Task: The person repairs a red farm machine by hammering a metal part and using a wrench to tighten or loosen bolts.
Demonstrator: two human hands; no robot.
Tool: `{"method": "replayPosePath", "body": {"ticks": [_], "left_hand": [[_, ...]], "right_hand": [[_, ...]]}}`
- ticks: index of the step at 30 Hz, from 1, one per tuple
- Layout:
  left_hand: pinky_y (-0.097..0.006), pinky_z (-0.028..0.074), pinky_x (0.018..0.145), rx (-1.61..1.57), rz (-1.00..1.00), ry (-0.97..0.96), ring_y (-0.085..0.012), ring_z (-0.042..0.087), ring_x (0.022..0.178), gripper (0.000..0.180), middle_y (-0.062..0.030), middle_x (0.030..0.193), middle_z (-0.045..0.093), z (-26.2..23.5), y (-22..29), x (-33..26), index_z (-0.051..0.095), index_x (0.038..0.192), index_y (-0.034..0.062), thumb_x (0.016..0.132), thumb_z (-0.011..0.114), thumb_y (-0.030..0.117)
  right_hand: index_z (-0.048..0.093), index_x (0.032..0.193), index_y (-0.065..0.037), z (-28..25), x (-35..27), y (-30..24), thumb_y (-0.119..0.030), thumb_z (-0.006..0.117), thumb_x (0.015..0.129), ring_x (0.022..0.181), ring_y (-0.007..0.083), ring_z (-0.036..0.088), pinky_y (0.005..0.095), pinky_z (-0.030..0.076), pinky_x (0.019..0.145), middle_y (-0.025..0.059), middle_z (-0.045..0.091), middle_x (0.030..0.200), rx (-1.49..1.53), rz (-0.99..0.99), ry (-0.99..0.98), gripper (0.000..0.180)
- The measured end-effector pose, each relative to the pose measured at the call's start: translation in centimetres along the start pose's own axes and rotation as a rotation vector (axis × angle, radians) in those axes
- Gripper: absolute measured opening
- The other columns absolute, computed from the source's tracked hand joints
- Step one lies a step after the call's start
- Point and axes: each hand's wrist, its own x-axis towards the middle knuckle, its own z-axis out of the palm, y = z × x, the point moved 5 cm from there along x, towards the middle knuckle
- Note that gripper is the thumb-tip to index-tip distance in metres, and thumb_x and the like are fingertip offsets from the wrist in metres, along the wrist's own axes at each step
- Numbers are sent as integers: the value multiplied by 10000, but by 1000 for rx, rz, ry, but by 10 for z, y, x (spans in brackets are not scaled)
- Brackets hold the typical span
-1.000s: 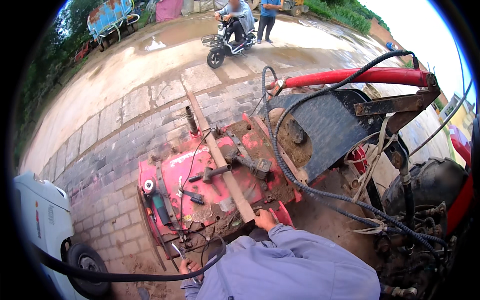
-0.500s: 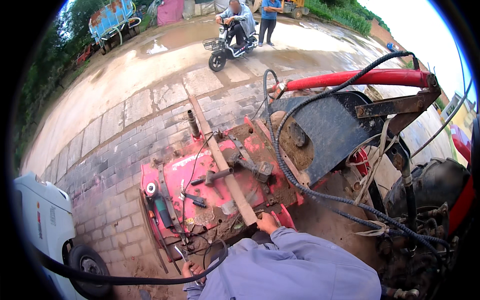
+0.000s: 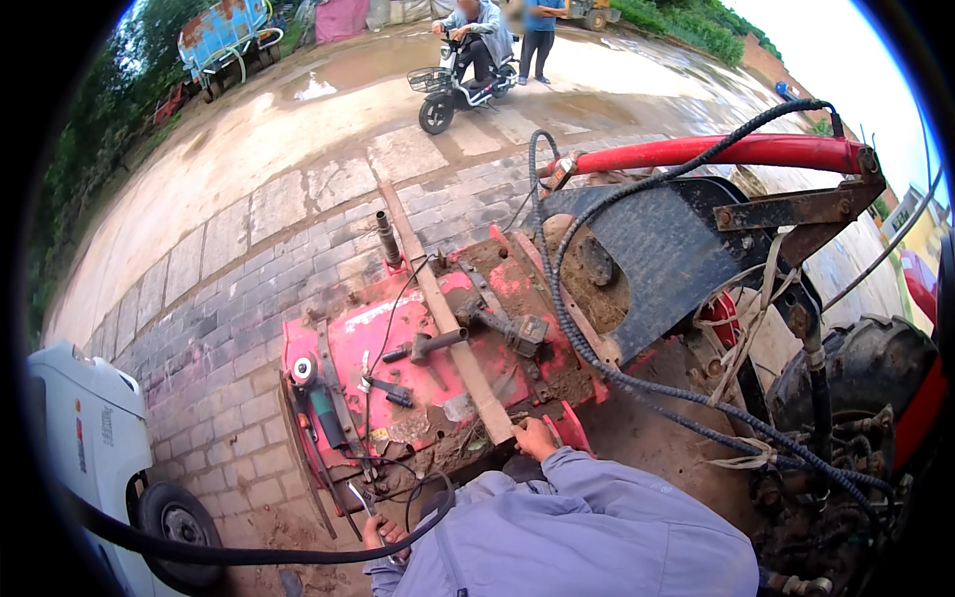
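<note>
Long brown bar point(image 3: 446, 320) lies across the red housing point(image 3: 343, 338), right hand point(image 3: 537, 439) closed round its near end; left hand point(image 3: 383, 537) wrapped round a silver wrench point(image 3: 361, 497), off the housing's near left corner. Angle grinder point(image 3: 321, 403) along housing's left side; power tool point(image 3: 524, 335) on its right half.

Smooth, shiny metal wrench point(image 3: 362, 501)

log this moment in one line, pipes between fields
left hand: gripping silver wrench | right hand: at near end of bar | bar: across red machine | angle grinder: left of bar
</note>
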Motion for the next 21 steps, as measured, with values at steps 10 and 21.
{"method": "replayPosePath", "body": {"ticks": [10,21], "left_hand": [[-282,305,338,-4,10,4,-98,354,366,244,62,461,352,13,-10,-16,436,631,167,831,531,269],[-290,312,340,-17,100,59,-102,338,356,292,58,439,327,16,-67,-15,404,593,174,817,548,293]], "right_hand": [[651,854,57,-18,46,17,-320,591,855,538,210,634,327,515,474,137,665,685,26,102,65,382],[602,965,66,-25,73,0,-366,605,862,588,231,652,361,526,476,148,659,775,8,304,47,444]]}}
